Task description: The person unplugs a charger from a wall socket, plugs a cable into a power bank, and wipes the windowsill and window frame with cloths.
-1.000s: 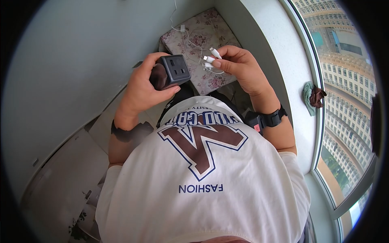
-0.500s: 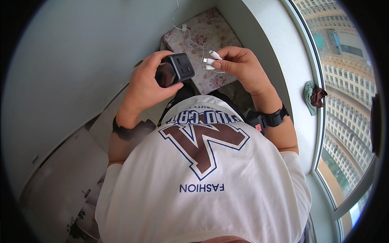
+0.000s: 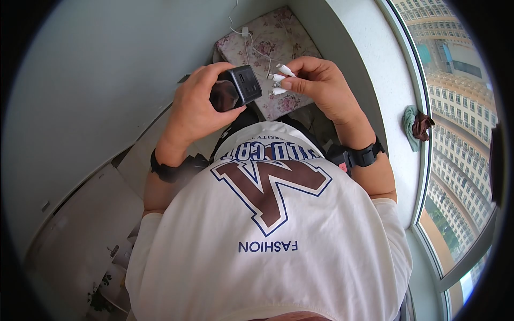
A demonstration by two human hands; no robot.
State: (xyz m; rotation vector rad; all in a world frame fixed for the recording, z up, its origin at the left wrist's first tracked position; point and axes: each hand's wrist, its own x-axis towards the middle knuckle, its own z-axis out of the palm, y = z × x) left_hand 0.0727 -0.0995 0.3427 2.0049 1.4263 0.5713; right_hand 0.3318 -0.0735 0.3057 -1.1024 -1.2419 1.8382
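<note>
My left hand (image 3: 194,107) is wrapped round a black power bank (image 3: 248,86), thumb below and fingers above. Its end face, with several port openings, points to the right. In a pinch between thumb and fingertips, my right hand (image 3: 327,90) has a white multi-head charging cable (image 3: 286,70). Three white plugs fan out leftward from that grip, a short gap away from the ports. The plugs and the power bank are apart. Part of the cable behind my fingers is hidden.
Beyond my hands stands a surface with a floral cover (image 3: 281,35), and a thin white cord (image 3: 261,52) runs above it. A window sill (image 3: 369,64) lies to the right, with a green and brown cloth (image 3: 416,127) by the glass. A wall (image 3: 107,80) rises on the left.
The power bank in my left hand has moved slightly right and up, closer to the plugs. My right hand stays nearly in place, with the plugs turned a little.
</note>
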